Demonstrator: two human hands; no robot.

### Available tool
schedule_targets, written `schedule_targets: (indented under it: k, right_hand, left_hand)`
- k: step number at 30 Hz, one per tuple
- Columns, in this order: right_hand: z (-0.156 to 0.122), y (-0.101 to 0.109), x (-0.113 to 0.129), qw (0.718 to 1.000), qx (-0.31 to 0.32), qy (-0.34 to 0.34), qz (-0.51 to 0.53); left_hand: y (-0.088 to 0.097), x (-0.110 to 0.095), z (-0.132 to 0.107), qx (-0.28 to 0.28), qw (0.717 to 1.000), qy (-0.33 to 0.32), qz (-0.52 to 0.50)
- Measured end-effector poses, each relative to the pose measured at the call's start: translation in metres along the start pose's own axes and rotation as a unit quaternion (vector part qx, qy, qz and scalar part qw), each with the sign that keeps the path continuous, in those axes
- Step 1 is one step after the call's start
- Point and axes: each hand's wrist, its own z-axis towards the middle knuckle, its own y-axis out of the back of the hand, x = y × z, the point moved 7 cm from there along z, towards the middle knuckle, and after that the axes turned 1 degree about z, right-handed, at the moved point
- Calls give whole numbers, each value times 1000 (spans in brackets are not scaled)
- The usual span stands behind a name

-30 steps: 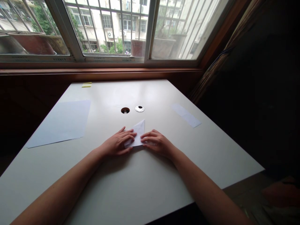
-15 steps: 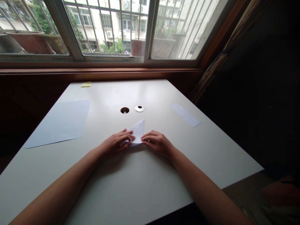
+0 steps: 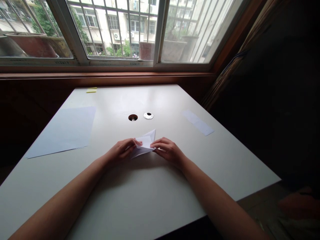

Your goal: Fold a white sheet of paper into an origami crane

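Note:
Between my hands, near the middle of the white table (image 3: 140, 196), is a folded sheet of white paper (image 3: 147, 140). One pointed corner of it sticks up toward the window, and a lower flap stands apart toward me. My left hand (image 3: 123, 148) is closed on the paper's left side, its fingertips on the upper layer. At the right edge, my right hand (image 3: 167, 150) pinches the paper between thumb and fingers. Parts of the folds are hidden behind my fingers.
Large pale sheets (image 3: 62, 130) lie on the left. A narrow paper strip (image 3: 198, 122) lies to the right. Beyond the folded paper are a round cable hole (image 3: 133, 117) and its metal cover (image 3: 148, 115). A yellow sticky-note pad (image 3: 91, 90) sits at the far left edge.
The folded paper has opened along its near edge, with the lower flap now separated. My left fingers have gone from lying on top to gripping its side. My right hand has shifted slightly.

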Motion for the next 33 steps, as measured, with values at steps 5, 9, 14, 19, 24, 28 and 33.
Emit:
schedule_targets:
  k: [5,9,14,19,24,28,33]
  right_hand:
    - [2,5,3,1000,-29,-6,-2]
    - [2,10,4,998,-63,-26,-14]
    - [2,12,5,997,-69,-26,-34]
    - [1,11,3,997,-57,-22,-54]
    - [1,5,1,999,-36,-7,-32]
    - [0,-1,1,999,-5,7,-32]
    - [2,-11,6,996,38,31,-79]
  left_hand:
    - [1,-6,1,29,999,-5,-39]
    - [-1,-10,1,40,998,-44,-12]
    - [-6,-4,-1,-14,996,-75,44]
    - [-12,3,-2,-25,993,-87,82]
    - [-14,0,1,-10,986,-90,140]
    - [-15,-2,1,-2,980,-92,178]
    - [-17,-2,-1,6,973,-97,208]
